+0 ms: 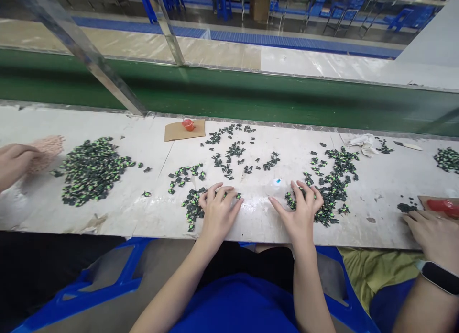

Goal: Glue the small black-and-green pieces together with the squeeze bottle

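Note:
My left hand (219, 211) rests on the white table, fingers curved and thumb held apart. It touches the right side of a small heap of black-and-green plastic pieces (192, 204), and a few pieces show by its fingertips. My right hand (301, 209) has its thumb spread away from its fingers. Those fingers reach over the left edge of a larger heap of black-and-green pieces (332, 184). Whatever lies under either palm is hidden. Between and beyond the hands are scattered small black pieces (234, 149) and a clear round item with a blue mark (277, 182).
A red cup (188, 125) stands on cardboard (174, 132) at the back. Another big heap (95, 170) lies left, beside a person's hand (14, 163) at pinkish pieces (46, 151). At right are crumpled tissue (364, 144), a blade (408, 145) and another person's hand (435, 237).

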Motion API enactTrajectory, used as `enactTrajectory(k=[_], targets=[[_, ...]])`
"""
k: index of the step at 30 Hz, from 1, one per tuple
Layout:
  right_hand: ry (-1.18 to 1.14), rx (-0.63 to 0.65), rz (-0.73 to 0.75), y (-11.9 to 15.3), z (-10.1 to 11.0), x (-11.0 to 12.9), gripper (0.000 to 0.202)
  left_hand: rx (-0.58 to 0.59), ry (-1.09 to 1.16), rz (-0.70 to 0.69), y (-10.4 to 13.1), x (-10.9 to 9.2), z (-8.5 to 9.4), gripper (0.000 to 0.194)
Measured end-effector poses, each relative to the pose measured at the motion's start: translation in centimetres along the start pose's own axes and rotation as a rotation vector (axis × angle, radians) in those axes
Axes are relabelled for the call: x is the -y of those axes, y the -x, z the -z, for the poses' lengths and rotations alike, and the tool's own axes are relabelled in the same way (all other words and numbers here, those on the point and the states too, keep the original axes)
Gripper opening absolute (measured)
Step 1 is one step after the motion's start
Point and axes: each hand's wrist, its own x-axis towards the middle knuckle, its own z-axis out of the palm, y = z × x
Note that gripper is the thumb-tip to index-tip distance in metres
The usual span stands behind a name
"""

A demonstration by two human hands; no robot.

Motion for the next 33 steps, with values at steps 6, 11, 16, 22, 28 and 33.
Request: enactTrajectory(k=[6, 11, 16, 22, 28, 33], targets=[[-0.130, 0.129, -0.031, -0.6, -1.9, 1.4, 0.028, 0.041, -0.020, -0.066, 0.6, -0.1, 0.1, 0.008], [-0.622, 0.182, -0.212, 0.0, -0.6, 2.2, 0.030, 0.105, 0.028, -0.100, 1.5, 0.1, 0.6, 0.011], [-0.867, 0.185, -0.451, 1.7, -0.1, 2.5, 0.030, 0.147, 0.129, -0.088, 2.0, 0.3, 0.8, 0.023], [-0.949, 0.072, -0.661, 2.6, -0.8, 2.8, 0.030, 0.108, 0.231, -0.047, 2.1, 0.5, 0.6, 0.024], [-0.743, 0.125, -0.677, 1.7, -0.9, 4.4, 0.032, 0.056, 0.226, -0.010, 2.3, 0.4, 0.3, 0.020], [-0.719, 0.153, -0.622, 1.6, -1.0, 5.3, 0.030, 0.049, 0.217, 0.010, 2.3, 0.3, 0.2, 0.018]])
